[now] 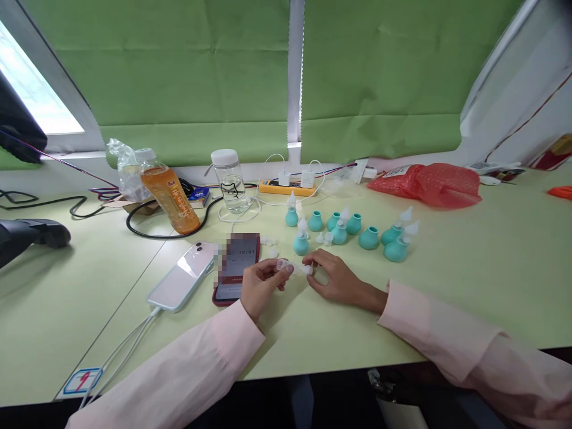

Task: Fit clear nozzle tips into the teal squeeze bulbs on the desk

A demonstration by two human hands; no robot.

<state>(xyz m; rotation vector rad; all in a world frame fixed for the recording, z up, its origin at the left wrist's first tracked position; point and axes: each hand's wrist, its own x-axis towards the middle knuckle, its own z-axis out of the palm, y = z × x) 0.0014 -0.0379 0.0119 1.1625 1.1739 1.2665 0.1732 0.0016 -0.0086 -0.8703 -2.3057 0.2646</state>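
My left hand (261, 287) pinches a small clear plastic fitting (282, 264) with a round open end between thumb and fingers. Just right of it, my right hand (336, 277) grips a small translucent white nozzle piece (306, 269) at its fingertips. The two pieces are very close; whether they are joined I cannot tell. Beyond the hands stand several teal squeeze bulbs. Some, like the front-left bulb (301, 244), carry white pointed tips, while others, such as one open-necked bulb (369, 238), have none. A small loose white cap (328, 238) lies among them.
A phone in a red case (236, 268) lies by my left hand, with a white phone (183, 277) and its cables further left. Behind stand an orange drink bottle (172, 199), a clear water bottle (231, 185) and a power strip (286, 188). A red plastic bag (429, 185) sits back right.
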